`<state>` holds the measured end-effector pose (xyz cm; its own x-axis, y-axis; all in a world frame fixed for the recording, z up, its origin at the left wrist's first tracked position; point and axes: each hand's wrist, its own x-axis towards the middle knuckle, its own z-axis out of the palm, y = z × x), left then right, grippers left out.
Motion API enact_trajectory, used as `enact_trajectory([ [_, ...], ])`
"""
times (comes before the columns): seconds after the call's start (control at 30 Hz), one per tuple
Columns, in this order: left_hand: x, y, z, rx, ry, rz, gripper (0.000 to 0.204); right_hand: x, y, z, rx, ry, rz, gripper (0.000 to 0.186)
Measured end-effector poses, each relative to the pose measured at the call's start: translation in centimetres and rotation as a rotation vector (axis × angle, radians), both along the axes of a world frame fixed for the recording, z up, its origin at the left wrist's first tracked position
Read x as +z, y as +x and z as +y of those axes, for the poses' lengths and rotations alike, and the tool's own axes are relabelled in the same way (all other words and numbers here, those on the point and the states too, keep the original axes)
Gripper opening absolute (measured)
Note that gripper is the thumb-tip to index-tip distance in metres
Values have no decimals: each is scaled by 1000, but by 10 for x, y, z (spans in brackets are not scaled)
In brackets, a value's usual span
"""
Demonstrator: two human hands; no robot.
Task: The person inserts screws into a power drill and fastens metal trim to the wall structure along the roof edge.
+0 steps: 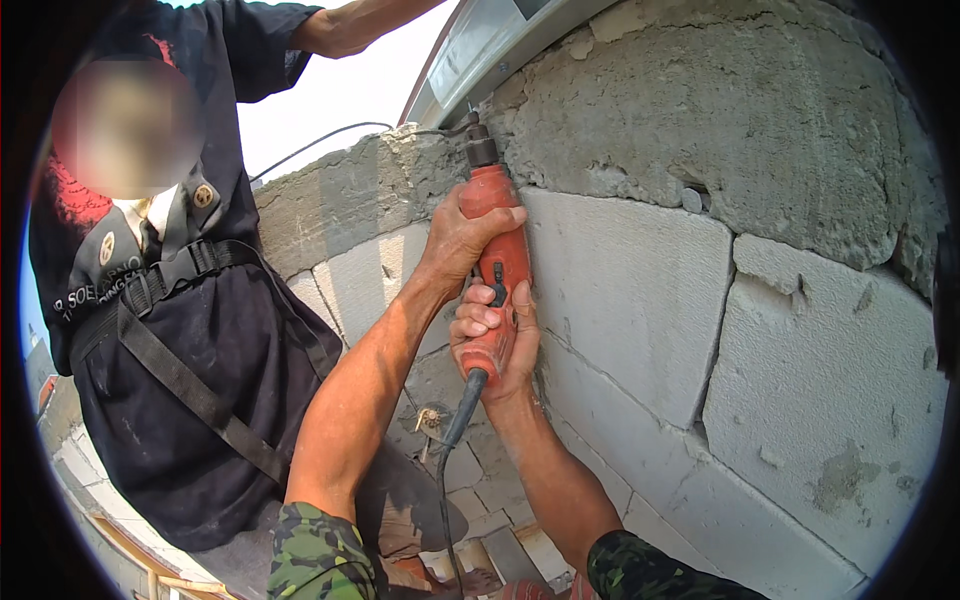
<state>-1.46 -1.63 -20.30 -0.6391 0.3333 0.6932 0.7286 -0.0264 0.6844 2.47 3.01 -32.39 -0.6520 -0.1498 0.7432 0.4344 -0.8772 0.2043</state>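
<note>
A red corded drill (507, 254) points upward in front of the block wall, gripped by both of my hands. My left hand (456, 238) wraps the body just below the dark chuck (481, 148), its thumb lying across the front. Lower down, my right hand (522, 352) closes around the rear end, fingers beside the black switch. The bit's tip is up at the lower edge of a pale metal frame (490, 62); whether it has entered the metal I cannot tell. A black power cord (462, 412) hangs down from the drill's base.
Another person (190, 400) in dark clothes with a black strap harness stands close on the left, one arm raised toward the frame. Pale blocks (630, 290) topped by rough grey concrete (700, 130) form the wall. A thin dark cable (325, 138) runs along the wall top.
</note>
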Motion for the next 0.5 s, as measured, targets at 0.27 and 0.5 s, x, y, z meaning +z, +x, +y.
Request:
enact_trajectory([
  [0.27, 4, -3, -1, -5, -4, 25, 56, 1, -2, 2, 4, 31, 15, 44],
  [0.5, 2, 1, 0, 16, -9, 28, 54, 1, -2, 4, 35, 24, -1, 52],
])
